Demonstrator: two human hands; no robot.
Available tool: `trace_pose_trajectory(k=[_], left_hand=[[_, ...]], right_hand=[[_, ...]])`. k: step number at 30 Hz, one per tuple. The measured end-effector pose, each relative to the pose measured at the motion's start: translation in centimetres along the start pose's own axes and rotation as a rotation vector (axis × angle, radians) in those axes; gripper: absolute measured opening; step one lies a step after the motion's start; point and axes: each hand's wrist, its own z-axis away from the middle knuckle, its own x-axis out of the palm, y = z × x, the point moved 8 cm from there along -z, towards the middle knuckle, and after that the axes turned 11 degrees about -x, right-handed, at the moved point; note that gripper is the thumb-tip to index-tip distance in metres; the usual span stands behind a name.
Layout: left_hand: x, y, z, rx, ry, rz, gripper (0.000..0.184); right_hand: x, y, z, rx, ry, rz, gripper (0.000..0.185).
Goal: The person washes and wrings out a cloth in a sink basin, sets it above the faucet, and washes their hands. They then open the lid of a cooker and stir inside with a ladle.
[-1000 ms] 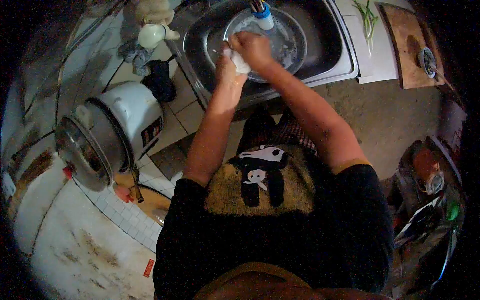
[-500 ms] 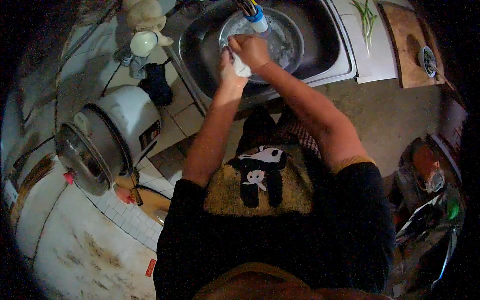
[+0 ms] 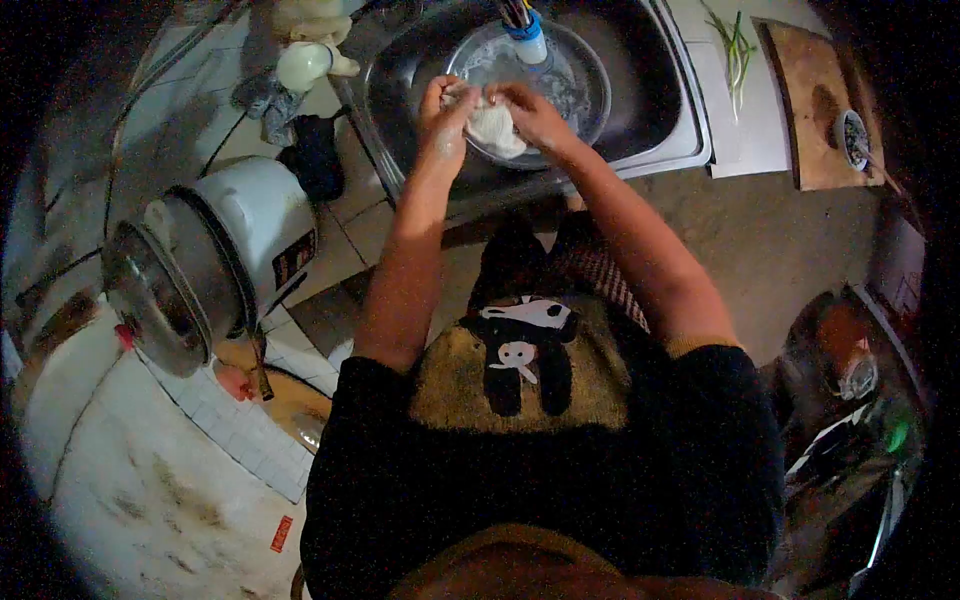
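A bunched white cloth (image 3: 494, 131) hangs between my two hands over a round metal basin (image 3: 603, 92). My left hand (image 3: 446, 113) has its fingers closed on the cloth's left side. On the opposite side, my right hand (image 3: 532, 115) grips the upper right edge with bent fingers. Wet, sudsy-looking patches show inside the basin, which sits in a steel sink (image 3: 668, 60). Just beyond the hands is a white cylinder with a blue rim (image 3: 527, 42); whether it is a tap fitting is hard to tell.
Green stalks (image 3: 738, 65) lie on the right counter beside a wooden board (image 3: 800, 110) bearing a small bowl (image 3: 853, 140). Left of the sink are a dark cloth (image 3: 315, 160), a pale round object (image 3: 304, 66) and a large white cooker (image 3: 260, 215) with its lid raised.
My hands have moved apart, from being pressed together around the cloth to holding it spread between them. More of the cloth shows now. The view has shifted slightly.
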Motion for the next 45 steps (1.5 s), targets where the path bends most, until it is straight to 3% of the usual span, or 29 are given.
trace_pose_trajectory(k=[2,3,8,10,13,15,17,18,23,25,30,32,35,36,37,39,40,42,43,45], left_hand=[[0.2,1.5,0.4,0.050,-0.063,-0.075,0.033],[0.8,2.0,0.8,0.093,-0.123,-0.155,0.039],[0.9,1.8,2.4,0.045,0.002,-0.018,0.052],[0.3,-1.0,2.2,-0.171,0.004,0.108,0.052],[-1.1,-3.1,1.5,-0.237,-0.070,0.172,0.049],[-2.2,-3.1,1.4,-0.179,0.002,0.109,0.043],[-2.4,-2.1,1.8,-0.116,-0.034,0.155,0.043],[-2.5,-1.4,2.1,-0.071,0.009,0.097,0.045],[-4.5,0.5,2.8,0.069,0.071,0.075,0.043],[-5.8,1.1,3.0,0.084,0.143,0.081,0.041],[-3.8,1.6,3.4,-0.020,0.035,0.194,0.038],[-2.6,1.9,3.5,-0.020,-0.030,0.216,0.040],[-1.6,1.8,3.4,-0.041,-0.069,0.251,0.039],[-1.4,1.8,3.4,-0.041,-0.068,0.249,0.039],[-1.3,2.1,3.2,-0.021,-0.067,0.236,0.039],[-1.4,2.2,3.1,0.001,-0.067,0.224,0.038],[-1.5,2.0,3.1,0.007,-0.073,0.076,0.039],[-3.1,1.1,2.5,0.022,0.021,-0.190,0.040],[-3.9,0.2,2.0,0.022,0.019,-0.188,0.040],[-7.2,-2.0,1.0,-0.043,0.239,-0.112,0.035]], right_hand=[[1.3,0.9,1.2,0.180,-0.345,-0.159,0.028],[1.5,0.2,1.3,0.178,-0.351,-0.158,0.028],[0.9,-3.6,1.2,-0.018,-0.175,0.032,0.029],[0.6,-3.3,0.8,-0.143,-0.045,0.177,0.028],[-0.3,-2.3,1.5,-0.034,-0.031,-0.023,0.027],[-1.2,-2.0,1.5,0.001,-0.004,-0.174,0.024],[-3.0,-0.9,2.4,0.152,0.229,-0.434,0.020],[-4.2,0.7,2.6,0.190,0.301,-0.340,0.016],[-6.4,0.8,3.0,0.173,0.384,-0.462,0.019],[-7.4,-1.0,2.8,0.053,0.442,-0.486,0.025],[-4.0,-1.0,2.1,0.057,0.135,-0.340,0.034],[-1.0,-2.8,2.2,-0.133,-0.087,0.063,0.040],[0.0,0.4,1.3,-0.287,-0.218,0.232,0.044],[-0.3,1.7,1.4,-0.060,-0.123,-0.073,0.036],[-0.4,1.4,1.7,-0.059,-0.123,-0.075,0.036],[-2.5,2.7,2.7,0.248,0.173,-0.418,0.024],[-2.8,1.2,2.4,0.139,0.252,-0.534,0.016],[-3.7,-0.2,2.0,0.088,0.292,-0.432,0.017],[-4.4,-0.7,1.9,0.036,0.330,-0.331,0.017],[-4.6,-1.8,1.5,-0.044,0.378,-0.265,0.013]])
